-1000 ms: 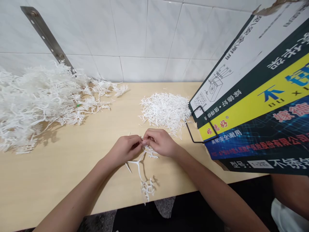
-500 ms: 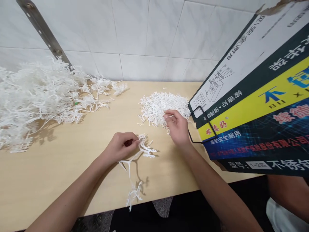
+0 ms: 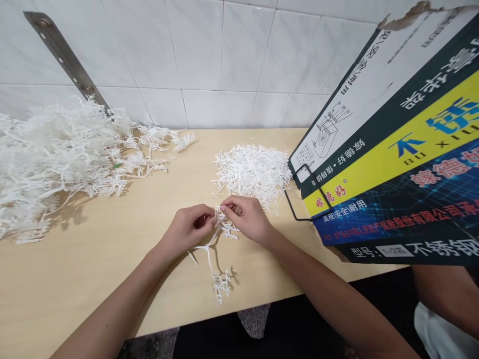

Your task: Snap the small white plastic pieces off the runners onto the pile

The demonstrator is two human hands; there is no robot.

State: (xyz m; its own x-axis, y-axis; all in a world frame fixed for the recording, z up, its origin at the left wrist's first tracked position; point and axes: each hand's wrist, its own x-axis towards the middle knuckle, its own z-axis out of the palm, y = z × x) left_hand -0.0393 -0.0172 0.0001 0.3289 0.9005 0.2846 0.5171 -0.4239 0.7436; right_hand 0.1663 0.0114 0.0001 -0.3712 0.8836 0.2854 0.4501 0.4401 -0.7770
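Note:
My left hand (image 3: 187, 227) is closed in a pinch on a white branched plastic sprue (image 3: 229, 229) just above the table. Thin stems of the sprue hang toward the table's front edge and end in a small forked cluster. My right hand (image 3: 250, 218) has its thumb and forefinger pinched at the sprue's upper tips, right beside the left fingertips. Whatever small piece lies between those right fingertips is too small to make out clearly. Behind the right hand lies a heap of short white plastic bits (image 3: 254, 169).
A large tangled pile of white sprues (image 3: 63, 154) covers the table's left back. On the right a big printed cardboard box (image 3: 359, 194) stands tilted, with a black wire loop (image 3: 295, 213) at its corner. A metal bracket (image 3: 67, 57) leans on the tiled wall. Another person's arm (image 3: 445, 294) shows at lower right.
My right hand has moved from the heap of bits, left and toward me, to the sprue in my left hand. The sprue's hanging end has swung slightly right.

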